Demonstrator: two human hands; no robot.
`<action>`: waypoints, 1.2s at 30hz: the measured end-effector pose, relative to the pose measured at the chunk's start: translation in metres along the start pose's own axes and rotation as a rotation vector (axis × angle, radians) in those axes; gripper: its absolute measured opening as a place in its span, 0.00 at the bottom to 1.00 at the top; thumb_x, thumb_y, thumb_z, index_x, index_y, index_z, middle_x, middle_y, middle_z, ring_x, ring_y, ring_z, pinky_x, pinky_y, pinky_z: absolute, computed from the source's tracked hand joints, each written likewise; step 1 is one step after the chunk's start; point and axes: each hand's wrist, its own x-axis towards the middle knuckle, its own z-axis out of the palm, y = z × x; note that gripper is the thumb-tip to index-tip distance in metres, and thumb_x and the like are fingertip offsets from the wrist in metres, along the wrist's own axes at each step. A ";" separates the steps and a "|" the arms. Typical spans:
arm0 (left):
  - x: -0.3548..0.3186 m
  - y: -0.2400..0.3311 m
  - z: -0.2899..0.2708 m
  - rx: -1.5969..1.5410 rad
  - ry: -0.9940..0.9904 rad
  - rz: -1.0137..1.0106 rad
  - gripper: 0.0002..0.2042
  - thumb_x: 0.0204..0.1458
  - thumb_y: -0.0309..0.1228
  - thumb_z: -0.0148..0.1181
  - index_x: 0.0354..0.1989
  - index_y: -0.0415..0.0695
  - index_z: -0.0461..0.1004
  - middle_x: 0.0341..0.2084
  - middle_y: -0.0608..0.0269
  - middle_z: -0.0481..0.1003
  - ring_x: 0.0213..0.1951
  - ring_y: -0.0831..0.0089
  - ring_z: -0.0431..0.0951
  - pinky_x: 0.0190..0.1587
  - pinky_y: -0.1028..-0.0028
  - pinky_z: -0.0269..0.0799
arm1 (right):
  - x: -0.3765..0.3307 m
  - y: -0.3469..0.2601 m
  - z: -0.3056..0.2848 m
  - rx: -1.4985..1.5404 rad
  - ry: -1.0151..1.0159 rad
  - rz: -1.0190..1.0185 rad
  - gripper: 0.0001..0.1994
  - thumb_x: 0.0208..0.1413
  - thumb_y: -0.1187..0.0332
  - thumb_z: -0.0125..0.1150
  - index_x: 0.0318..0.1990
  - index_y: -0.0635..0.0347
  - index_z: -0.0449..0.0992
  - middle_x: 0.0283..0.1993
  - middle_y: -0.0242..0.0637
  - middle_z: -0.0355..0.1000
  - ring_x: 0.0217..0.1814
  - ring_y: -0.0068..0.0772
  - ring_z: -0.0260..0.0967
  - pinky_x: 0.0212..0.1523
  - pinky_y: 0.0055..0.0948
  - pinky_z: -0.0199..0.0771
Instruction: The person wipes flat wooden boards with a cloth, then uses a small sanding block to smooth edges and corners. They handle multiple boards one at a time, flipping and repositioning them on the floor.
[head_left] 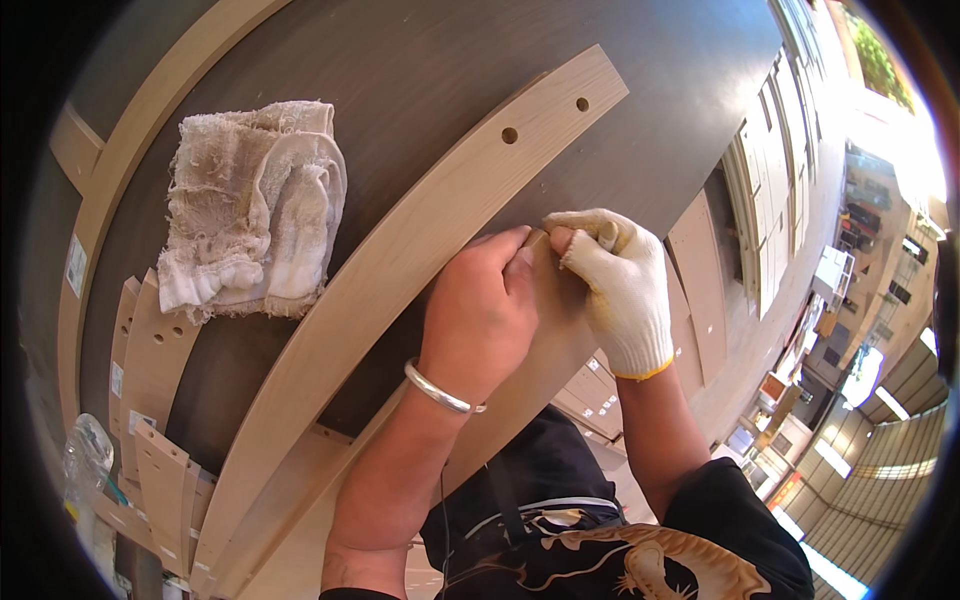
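A pale wooden board [545,350] slants up from my body, its far end between my two hands. My bare left hand [485,300], with a silver bangle [440,388] on the wrist, is closed with thumb and fingers pressed against the board's left edge near that end. My right hand [625,285] wears a white knit glove with a yellow cuff hem, the thumb tip bare. Its fingers are curled in a pinch beside the board's end; what they hold, if anything, is hidden. Left of both hands lies a long curved wooden board [410,265] with two round holes.
A folded, frayed white cloth [255,210] rests on the dark tabletop [400,80]. Several drilled wooden pieces [160,330] and a clear plastic bottle [88,450] are at the left. Stacked boards [765,190] stand at the right, before a workshop hall.
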 end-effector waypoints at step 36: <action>-0.002 0.000 0.002 -0.016 0.023 -0.032 0.14 0.67 0.26 0.57 0.55 0.30 0.80 0.44 0.42 0.85 0.44 0.61 0.86 0.52 0.70 0.77 | 0.005 -0.015 -0.017 -0.430 -0.124 -0.031 0.12 0.56 0.74 0.61 0.43 0.71 0.85 0.30 0.25 0.75 0.34 0.14 0.68 0.37 0.21 0.71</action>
